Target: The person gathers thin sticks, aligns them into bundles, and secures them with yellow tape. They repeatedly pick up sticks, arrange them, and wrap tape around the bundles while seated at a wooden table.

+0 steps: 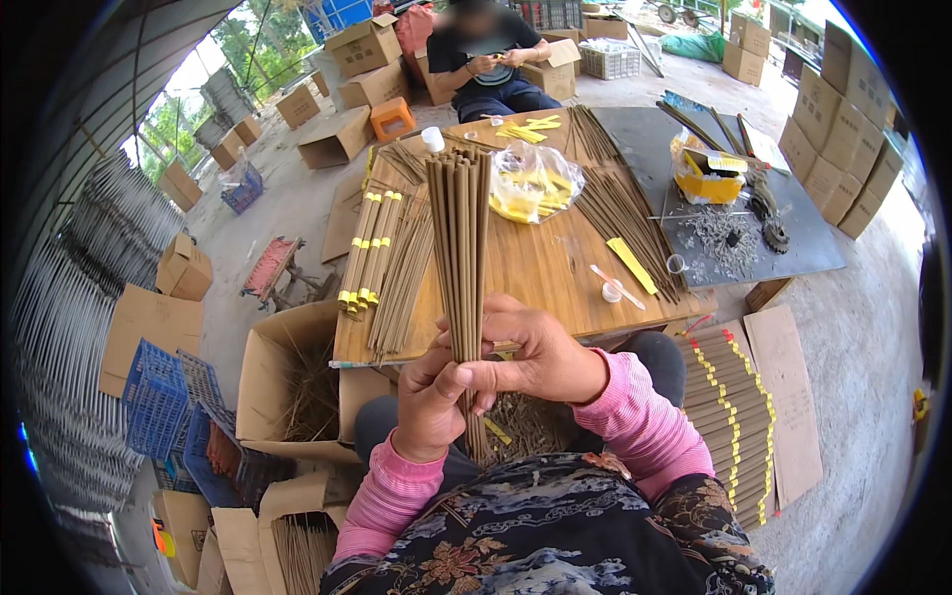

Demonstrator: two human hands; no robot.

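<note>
Upright in front of me stands a bundle of thin brown incense sticks, gripped by both hands. My left hand wraps round its lower part, thumb across the front. From the other side my right hand closes on the same part, its thumb beside the left one. Beyond the hands, the wooden table bears loose sticks and yellow-banded bundles on the left. A clear bag of yellow paper strips lies mid-table. Toward the right are a yellow strip and a small white pot.
Rows of yellow-banded bundles lie on cardboard at my right. An open carton and blue crates stand left. A dark tabletop holds a yellow container and scraps. Across the table sits another person, hands together.
</note>
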